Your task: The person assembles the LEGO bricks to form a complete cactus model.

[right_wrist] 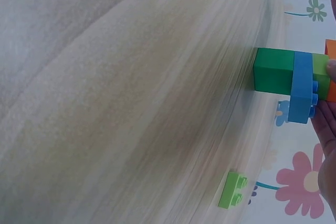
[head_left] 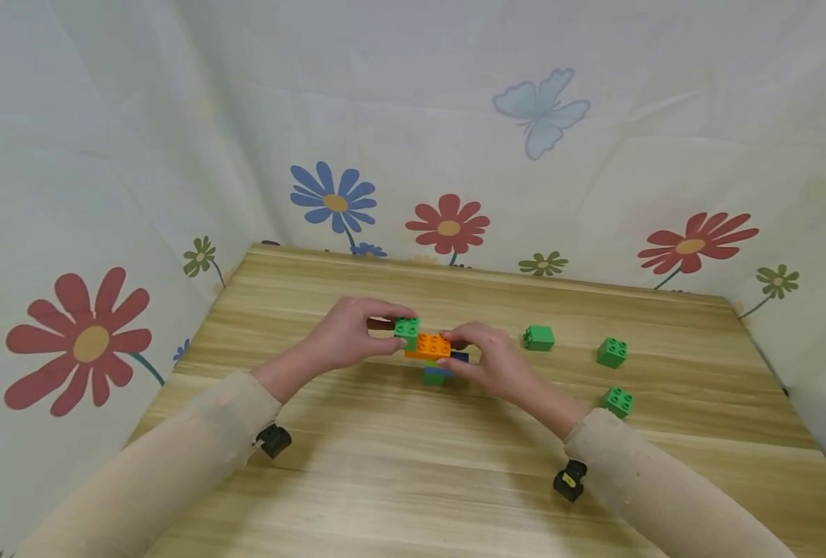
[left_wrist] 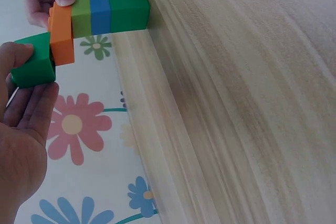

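Note:
My left hand (head_left: 339, 335) pinches a green toy building block (head_left: 407, 331) between thumb and fingers. That block sits at the left end of an orange block (head_left: 432, 346); in the left wrist view a dark gap shows along their joint, and I cannot tell whether it is pressed fully down. My right hand (head_left: 494, 361) pinches the orange block near its right end. Beneath the orange one are a light green block (left_wrist: 82, 18), a crosswise blue block (right_wrist: 301, 87) and a dark green block (right_wrist: 274, 71) standing on the table.
Three loose green blocks lie right of the stack: one near the right hand (head_left: 540, 338), another farther right (head_left: 612, 353), a third near the right sleeve (head_left: 618, 401). The wooden table (head_left: 399, 480) meets a flowered cloth backdrop (head_left: 399, 101) behind.

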{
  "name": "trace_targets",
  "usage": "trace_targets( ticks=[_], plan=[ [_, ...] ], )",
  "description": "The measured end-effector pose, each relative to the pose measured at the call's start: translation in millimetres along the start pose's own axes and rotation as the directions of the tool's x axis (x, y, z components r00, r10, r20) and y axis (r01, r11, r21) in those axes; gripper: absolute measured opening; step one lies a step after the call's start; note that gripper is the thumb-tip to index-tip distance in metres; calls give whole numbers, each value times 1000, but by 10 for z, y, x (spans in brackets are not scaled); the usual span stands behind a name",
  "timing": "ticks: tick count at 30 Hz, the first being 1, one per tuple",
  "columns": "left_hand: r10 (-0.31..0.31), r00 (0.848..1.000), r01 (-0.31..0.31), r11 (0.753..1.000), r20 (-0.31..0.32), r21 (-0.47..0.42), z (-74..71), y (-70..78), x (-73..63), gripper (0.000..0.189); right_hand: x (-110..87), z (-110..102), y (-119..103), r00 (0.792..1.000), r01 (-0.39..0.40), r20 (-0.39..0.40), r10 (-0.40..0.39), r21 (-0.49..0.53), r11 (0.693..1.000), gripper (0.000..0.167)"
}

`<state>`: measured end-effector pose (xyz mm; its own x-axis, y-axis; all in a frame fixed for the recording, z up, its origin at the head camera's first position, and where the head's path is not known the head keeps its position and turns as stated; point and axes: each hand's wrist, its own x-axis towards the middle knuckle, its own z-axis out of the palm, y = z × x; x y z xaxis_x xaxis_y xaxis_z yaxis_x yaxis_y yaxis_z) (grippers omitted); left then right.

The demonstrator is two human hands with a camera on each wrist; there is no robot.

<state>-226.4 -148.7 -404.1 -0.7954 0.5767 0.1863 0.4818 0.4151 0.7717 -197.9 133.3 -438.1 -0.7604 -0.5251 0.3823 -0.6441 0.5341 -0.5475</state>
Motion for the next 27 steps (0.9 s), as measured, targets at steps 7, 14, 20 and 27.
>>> trace_targets(
  ticks=[7,14,20,27],
  plan=[
    [-7,1000,7,1000,4,-10,18,21,25,44,-16,-28,5,1000,-12,-5,12,4,1000,37],
    [-17,1000,17,1000,4,-15,19,16,20,44,-16,-23,10,1000,-15,3,15,-6,1000,35],
    [-23,1000,22,998,-3,-54,27,-14,8,46,-11,4,15,999,-51,14,51,6,999,36],
    [-82,994,75,991,-65,-109,28,-103,-72,59,1,34,16,997,-75,4,74,3,997,35]
  ],
)
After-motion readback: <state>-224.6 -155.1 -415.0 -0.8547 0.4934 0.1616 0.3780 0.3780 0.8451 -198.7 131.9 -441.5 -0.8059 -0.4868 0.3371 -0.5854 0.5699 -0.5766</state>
